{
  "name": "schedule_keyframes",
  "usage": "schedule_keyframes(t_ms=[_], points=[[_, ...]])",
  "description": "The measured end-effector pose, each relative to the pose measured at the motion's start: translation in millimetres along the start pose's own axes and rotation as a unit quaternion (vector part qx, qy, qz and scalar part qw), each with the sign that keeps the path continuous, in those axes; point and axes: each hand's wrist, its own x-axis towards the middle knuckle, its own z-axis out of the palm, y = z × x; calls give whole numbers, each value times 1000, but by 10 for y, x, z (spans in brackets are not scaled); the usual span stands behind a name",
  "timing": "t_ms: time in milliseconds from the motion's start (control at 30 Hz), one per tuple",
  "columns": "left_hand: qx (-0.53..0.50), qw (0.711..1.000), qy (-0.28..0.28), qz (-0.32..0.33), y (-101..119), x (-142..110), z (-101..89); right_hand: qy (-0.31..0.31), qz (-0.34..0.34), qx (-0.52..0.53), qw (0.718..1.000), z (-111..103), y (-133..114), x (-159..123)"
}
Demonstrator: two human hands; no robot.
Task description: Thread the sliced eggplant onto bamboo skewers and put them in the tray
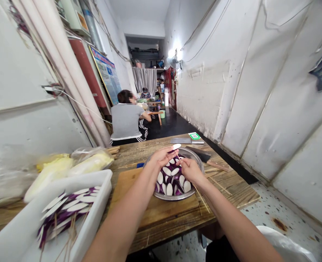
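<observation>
The fingers of my left hand (162, 156) pinch one oval eggplant slice (176, 146), which is above the far side of the metal bowl (174, 198); the fingers of my right hand (190, 170) are closed around a thin bamboo skewer (177, 155), whose upper end meets this slice; whether the tip has entered the flesh, I cannot tell. In my judgement, the skewer should go along the middle of the flesh, with slow and straight pressure; the left fingertips had better be away from the line of the point, and a hard push could split so thin a piece. More cut slices (174, 171) lie in the bowl, white faces and purple skin mixed; the bowl stands on a wooden cutting board (125, 189), upon the worn plank tabletop (240, 189); near its far side lie a wooden-handled cleaver (204, 157) and a metal-handled knife (182, 140); loose skewers (218, 184) rest at the right. On my left, a white plastic tub (106, 183) holds skewered slices (76, 206); the room is narrow, with stained white walls (201, 94) and a dark floor (172, 125); a person in a grey shirt (127, 122) sits ahead.
</observation>
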Motion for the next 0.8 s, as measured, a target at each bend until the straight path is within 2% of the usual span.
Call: schedule_keyframes(t_ms=[333,533,700,800], points=[[23,999,-24,-20,-15,-31,43,16,-4,8,1000,14,67,28],[77,994,-64,-36,-92,-120,144,54,6,30,998,1,63,51],[13,1000,-11,-13,-49,-76,99,28,43,80,996,-5,-48,14],[-6,1000,24,4,-16,-29,44,9,38,76,996,-3,-54,1]])
